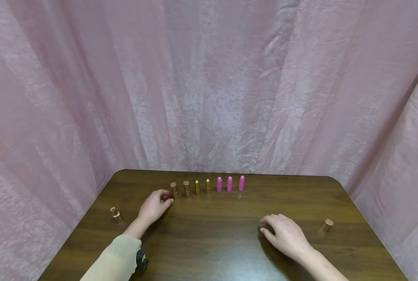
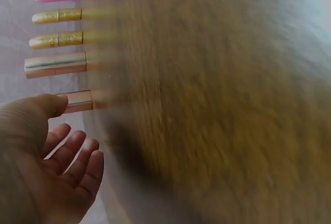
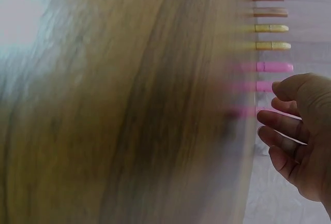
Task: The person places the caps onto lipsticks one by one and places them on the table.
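Observation:
In the head view, my left hand is beside the leftmost of two rose-gold lipstick tubes standing upright at the back of the table. From the left wrist, the thumb overlaps this tube, while the fingers are loosely bent and apart from it; whether the thumb touches it, I cannot tell. My right hand is low over the table's right half, fingers loosely bent, holding nothing. To its right is a rose-gold cap. An uncapped rose-gold lipstick stands at the left.
Two gold bullet-shaped tubes and three pink ones continue the row to the right. A small clear fragment or mark shows before the last pink tube. The brown wooden table has rounded back corners, with pink curtains behind it.

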The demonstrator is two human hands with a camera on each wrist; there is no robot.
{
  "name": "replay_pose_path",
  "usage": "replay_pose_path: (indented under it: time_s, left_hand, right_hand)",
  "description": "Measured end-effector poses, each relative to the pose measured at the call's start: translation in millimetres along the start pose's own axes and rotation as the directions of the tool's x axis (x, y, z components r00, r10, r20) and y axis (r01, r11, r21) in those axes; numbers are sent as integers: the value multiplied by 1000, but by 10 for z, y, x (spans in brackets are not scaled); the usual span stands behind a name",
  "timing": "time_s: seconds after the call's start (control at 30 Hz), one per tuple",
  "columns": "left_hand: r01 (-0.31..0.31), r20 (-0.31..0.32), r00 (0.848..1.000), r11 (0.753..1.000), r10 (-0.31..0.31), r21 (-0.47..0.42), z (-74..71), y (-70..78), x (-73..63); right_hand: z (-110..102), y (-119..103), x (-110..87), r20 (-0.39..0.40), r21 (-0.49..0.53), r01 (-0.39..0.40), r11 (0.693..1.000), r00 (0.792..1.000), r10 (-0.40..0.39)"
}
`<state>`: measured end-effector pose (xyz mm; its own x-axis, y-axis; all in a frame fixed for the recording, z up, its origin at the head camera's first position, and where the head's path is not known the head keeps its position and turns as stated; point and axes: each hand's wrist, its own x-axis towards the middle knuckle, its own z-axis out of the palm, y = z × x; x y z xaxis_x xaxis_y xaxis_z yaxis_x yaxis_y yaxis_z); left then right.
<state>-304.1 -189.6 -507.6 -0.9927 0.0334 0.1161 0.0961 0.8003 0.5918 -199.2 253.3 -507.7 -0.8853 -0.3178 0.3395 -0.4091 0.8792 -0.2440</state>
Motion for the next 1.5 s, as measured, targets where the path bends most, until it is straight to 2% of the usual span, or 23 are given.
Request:
replay_pose_path:
  time_s: [0.17, 0.33, 0.47, 0.6, 0.7, 0.83, 0.93, 1.03, 1.33, 1.5]
  left_hand:
    - [-27, 5, 1000, 992, 26, 121, -78, 93, -157]
    - [-57, 20, 998, 984, 54, 168, -71, 232, -328]
    - [-118, 45, 993, 978, 112, 172, -13, 393, -460]
    - [-212, 67, 977, 959, 203, 186, 51, 564, -582]
    - [-298, 88, 954, 934, 286, 198, 100, 686, -663]
    - [-413, 116, 911, 884, 397, 217, 153, 829, -752]
    - [-474, 126, 881, 848, 456, 238, 179, 914, -802]
    - [-513, 130, 858, 822, 496, 248, 200, 988, -836]
    - [-596, 183, 803, 769, 567, 231, 271, 1209, -946]
    - [-647, 214, 762, 722, 611, 245, 365, 1317, -1003]
  right_hand:
    - [-83, 81, -41, -11, 12, -25, 1000, 1000, 25]
    - [-210, 177, -58, -3, 32, -68, 997, 998, 69]
    - [-325, 271, -75, -7, 42, -107, 993, 994, 108]
    - [-434, 389, -92, -20, 50, -146, 988, 989, 147]
    - [-529, 509, -97, -39, 54, -174, 983, 984, 176]
    - [-672, 693, -127, -60, 67, -219, 973, 973, 223]
    - [-770, 816, -177, -62, 70, -253, 965, 964, 257]
    - [-856, 923, -230, -49, 71, -278, 958, 958, 282]
    - [-997, 1176, -343, 35, 81, -354, 932, 935, 352]
    - [-992, 1309, -414, 77, 47, -375, 926, 925, 371]
